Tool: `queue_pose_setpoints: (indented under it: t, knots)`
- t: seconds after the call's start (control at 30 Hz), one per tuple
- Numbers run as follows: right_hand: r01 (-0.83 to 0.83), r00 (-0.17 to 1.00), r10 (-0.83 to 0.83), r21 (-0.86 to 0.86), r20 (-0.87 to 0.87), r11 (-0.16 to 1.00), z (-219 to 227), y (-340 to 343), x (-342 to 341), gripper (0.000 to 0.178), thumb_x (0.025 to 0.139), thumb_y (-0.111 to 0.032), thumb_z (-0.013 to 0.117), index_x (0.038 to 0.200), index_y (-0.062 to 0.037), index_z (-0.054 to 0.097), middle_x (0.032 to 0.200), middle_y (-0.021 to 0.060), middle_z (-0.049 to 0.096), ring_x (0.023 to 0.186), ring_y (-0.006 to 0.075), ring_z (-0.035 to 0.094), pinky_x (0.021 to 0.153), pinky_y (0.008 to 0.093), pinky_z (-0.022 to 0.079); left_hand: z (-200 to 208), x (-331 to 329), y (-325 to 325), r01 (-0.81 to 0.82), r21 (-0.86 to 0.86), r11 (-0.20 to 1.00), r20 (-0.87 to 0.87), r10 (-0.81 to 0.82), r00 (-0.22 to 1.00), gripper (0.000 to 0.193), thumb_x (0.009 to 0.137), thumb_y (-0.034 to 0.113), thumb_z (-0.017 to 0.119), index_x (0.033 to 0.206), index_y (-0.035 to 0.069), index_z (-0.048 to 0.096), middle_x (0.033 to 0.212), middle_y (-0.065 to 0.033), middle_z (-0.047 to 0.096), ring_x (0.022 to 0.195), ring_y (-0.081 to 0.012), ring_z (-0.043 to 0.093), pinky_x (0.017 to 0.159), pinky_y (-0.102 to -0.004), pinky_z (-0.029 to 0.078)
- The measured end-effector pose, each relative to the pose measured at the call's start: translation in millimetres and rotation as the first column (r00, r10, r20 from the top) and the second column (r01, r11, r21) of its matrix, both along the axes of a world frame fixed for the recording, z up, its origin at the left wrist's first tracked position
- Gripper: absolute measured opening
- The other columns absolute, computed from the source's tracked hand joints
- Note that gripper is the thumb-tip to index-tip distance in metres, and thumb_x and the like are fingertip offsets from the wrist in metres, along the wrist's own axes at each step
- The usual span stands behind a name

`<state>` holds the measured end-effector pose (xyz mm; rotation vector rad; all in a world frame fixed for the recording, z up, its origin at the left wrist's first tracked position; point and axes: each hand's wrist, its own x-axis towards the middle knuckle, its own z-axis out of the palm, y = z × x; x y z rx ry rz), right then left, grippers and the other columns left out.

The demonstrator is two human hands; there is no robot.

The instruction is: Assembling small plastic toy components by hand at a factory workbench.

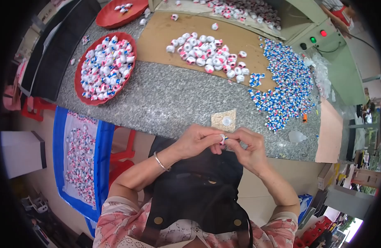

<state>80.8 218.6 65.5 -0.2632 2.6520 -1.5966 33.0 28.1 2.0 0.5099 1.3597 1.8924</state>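
Both my hands meet just off the near edge of the speckled stone worktop [165, 87]. In my left hand [197, 141] is a small white-and-pink figurine head [222, 139], held between thumb and fingers. The fingertips of my right hand [249, 149] pinch at its other side, where a bit of blue and yellow shows; whether that is a separate piece cannot be told. Behind my hands lies a tan square pad [224, 120] with a round pale disc on it. Farther back is a loose heap of white-and-pink heads [207, 51] on brown cardboard [157, 39].
Many small blue-and-white pieces [287, 78] spread over the right side. At left stands a red bowl [77, 84] of figurines, with another red dish [103, 18] behind it. A blue crate [59, 144] stands low at left. A green machine [343, 58] with lit buttons borders the back right.
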Motion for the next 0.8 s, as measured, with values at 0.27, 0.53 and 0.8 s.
queue_pose_setpoints:
  t: [0.27,0.53,0.8]
  knots:
    - [0.109,0.992,-0.103,0.087,-0.075,0.99,-13,18,-3,0.017,0.084,-0.001,0.069,0.101,-0.002,0.07,0.091,0.0116,0.069,0.081,0.0227,0.067,0.069,0.0316,0.052,3,-28,-27,-0.208,-0.132,0.969,-0.221,0.175,0.959,0.021,0.094,0.008,0.061,0.113,-0.001,0.065,0.098,-0.0075,0.068,0.084,-0.0126,0.065,0.073,-0.0262,0.053]
    - [0.262,0.936,-0.037,0.626,-0.349,0.735,-43,122,1,0.023,0.078,0.006,0.064,0.1,0.0002,0.067,0.1,0.015,0.065,0.09,0.0337,0.063,0.079,0.0403,0.051,52,-115,-171,-0.964,0.111,0.243,-0.987,-0.085,-0.136,0.027,0.082,0.001,0.066,0.109,0.0,0.065,0.102,-0.016,0.066,0.099,-0.0306,0.061,0.089,-0.0393,0.047]
    - [0.193,0.95,0.069,0.746,-0.305,0.637,-41,98,-5,0.024,0.077,0.011,0.056,0.099,0.0022,0.061,0.098,0.0186,0.059,0.092,0.036,0.057,0.084,0.0428,0.047,31,-118,-120,-0.908,0.084,0.411,-0.996,0.055,-0.067,0.031,0.079,0.003,0.067,0.109,0.001,0.063,0.114,-0.0209,0.058,0.103,-0.0358,0.059,0.087,-0.0439,0.05]
